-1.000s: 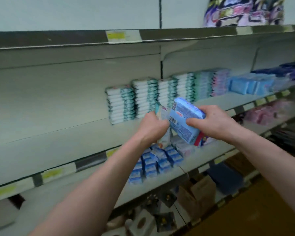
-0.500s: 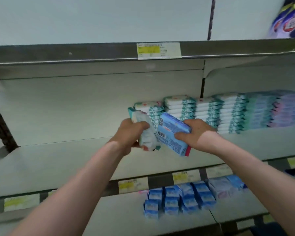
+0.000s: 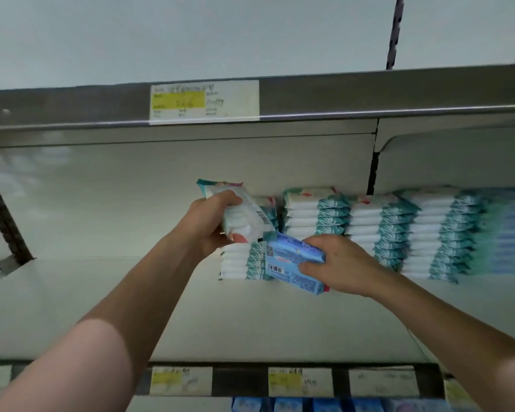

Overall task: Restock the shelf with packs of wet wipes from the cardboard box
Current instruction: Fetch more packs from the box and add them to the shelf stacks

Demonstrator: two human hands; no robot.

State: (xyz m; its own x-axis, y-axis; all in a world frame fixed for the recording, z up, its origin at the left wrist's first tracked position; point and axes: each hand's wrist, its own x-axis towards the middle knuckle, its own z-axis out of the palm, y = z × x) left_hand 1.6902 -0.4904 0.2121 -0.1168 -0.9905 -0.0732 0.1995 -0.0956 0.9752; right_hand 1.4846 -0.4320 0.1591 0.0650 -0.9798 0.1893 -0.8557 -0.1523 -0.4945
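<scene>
Two hands reach over a pale grey metal shelf board (image 3: 101,307). The left hand (image 3: 204,224) grasps a tilted white-and-teal soft wet-wipe pack (image 3: 241,215) above the shortest stack (image 3: 241,263). The right hand (image 3: 339,266) clutches a blue rectangular pack (image 3: 292,263) beside it. Taller white-and-teal stacks (image 3: 384,230) line the back wall, below a yellow-and-white price label (image 3: 204,102).

Before you, the pale shelf (image 3: 101,307) carries stacks of white-and-teal wipe packs (image 3: 381,227), set side by side against its back wall from the middle rightward. You see only part of the leftmost stack (image 3: 244,263). Farther right stand bluish packs (image 3: 506,230), too blurred to read. Yellow-and-white price labels (image 3: 180,380) line the shelf's front edge.
</scene>
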